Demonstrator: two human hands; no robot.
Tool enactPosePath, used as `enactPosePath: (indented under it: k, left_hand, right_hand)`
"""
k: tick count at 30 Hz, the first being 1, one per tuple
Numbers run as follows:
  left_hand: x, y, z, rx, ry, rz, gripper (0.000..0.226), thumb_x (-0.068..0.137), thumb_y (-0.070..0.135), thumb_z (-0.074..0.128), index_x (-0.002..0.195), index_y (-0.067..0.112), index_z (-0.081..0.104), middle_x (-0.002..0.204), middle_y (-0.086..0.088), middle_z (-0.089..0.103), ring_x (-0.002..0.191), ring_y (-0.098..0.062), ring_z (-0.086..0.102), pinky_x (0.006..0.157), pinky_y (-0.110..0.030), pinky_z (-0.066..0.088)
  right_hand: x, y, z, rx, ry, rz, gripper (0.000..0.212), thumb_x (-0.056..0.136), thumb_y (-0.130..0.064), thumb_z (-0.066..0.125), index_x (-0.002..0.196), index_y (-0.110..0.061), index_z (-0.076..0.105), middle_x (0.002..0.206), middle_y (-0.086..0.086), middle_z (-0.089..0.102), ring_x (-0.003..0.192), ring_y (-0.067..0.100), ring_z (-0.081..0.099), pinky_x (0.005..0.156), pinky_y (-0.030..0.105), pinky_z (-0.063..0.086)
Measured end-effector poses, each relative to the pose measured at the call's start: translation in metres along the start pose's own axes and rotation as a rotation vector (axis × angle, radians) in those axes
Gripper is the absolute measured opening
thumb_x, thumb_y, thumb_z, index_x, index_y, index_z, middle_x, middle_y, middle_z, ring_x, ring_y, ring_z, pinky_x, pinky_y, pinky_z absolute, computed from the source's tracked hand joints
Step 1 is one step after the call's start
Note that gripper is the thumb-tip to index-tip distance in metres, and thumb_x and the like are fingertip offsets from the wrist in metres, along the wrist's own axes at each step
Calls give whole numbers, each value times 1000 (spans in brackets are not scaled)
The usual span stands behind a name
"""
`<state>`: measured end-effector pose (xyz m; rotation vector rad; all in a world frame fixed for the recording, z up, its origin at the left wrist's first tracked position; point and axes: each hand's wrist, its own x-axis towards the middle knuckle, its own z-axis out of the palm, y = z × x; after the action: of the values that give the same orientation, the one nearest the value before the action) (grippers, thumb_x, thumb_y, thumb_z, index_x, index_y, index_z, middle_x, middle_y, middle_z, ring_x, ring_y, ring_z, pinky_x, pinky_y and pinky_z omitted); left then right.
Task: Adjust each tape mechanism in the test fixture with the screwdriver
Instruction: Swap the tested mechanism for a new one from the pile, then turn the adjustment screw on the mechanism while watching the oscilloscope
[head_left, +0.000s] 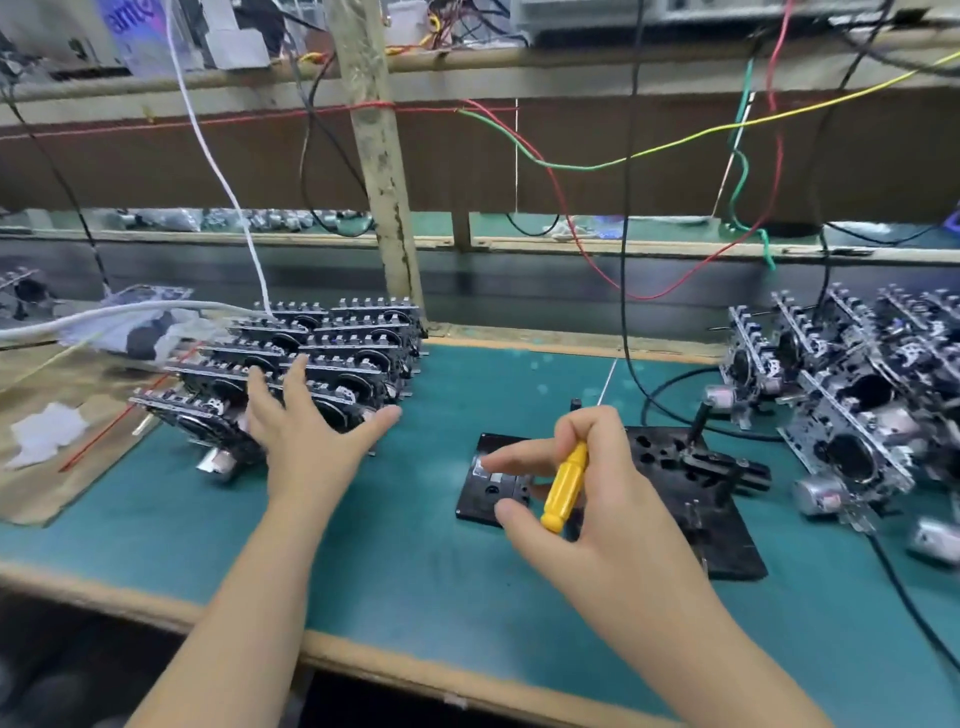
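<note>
My right hand (587, 483) grips a yellow-handled screwdriver (565, 486) over the middle of the bench, its index finger stretched toward a black cassette (480, 493) lying flat on the mat. Just right of it stands the black test fixture (696, 499) with a lever clamp. My left hand (306, 421) reaches with spread, straight fingers onto the front row of a stack of tape mechanisms (311, 358) at the left; it holds nothing. A second pile of tape mechanisms (852, 395) with small motors lies at the right.
The green mat (395, 545) covers the bench, with a wooden front edge. A brown cardboard sheet (57, 415) with a white cloth and a red stick lies at far left. Several wires hang across the back; a wooden post (384, 197) stands behind the left stack.
</note>
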<state>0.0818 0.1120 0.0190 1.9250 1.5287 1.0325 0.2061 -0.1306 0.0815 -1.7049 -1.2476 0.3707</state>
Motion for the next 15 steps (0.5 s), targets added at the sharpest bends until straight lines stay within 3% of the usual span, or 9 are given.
enactPosePath:
  k: [3,5,7,9,12,15]
  left_hand:
    - [3,-3,3,-59,152,40,69,77,31,84,137,19,51,160,-11,24,148,-31,21,113,-47,32]
    - [-7,-6,-3,-72,207,116,69,75,27,87,133,18,52,152,-13,36,144,-26,28,113,-40,31]
    - [-30,-2,-8,-97,281,281,72,74,28,89,134,18,50,152,-13,35,144,-23,29,114,-37,31]
    - [-60,9,-10,-173,301,506,76,72,30,87,136,16,47,154,-13,31,146,-23,28,113,-49,38]
    - [-94,40,-6,-361,174,803,82,68,32,85,137,16,43,156,-18,28,147,-37,28,103,-64,43]
    - [-117,80,-1,-438,125,969,71,76,38,83,132,18,44,149,-31,31,144,-42,31,110,-60,36]
  right_hand:
    - [-3,1,-2,-8,-10,19,49,91,-19,70,90,-36,24,108,-30,69,76,-13,58,73,5,38]
    - [-5,1,-6,20,-3,32,44,92,-21,69,93,-34,27,109,-30,69,80,-13,58,75,5,38]
    - [-4,1,-11,85,6,66,42,91,-25,69,93,-34,28,110,-30,69,92,-8,62,78,9,41]
    - [0,0,-16,190,-1,127,43,88,-34,72,91,-36,29,113,-28,69,99,-2,66,81,19,46]
    - [9,0,-23,214,-89,224,58,61,-70,75,88,-42,33,119,-28,64,110,-8,61,90,33,52]
    - [14,1,-33,167,-156,312,72,36,-85,71,86,-47,36,113,-25,61,107,-7,62,94,36,55]
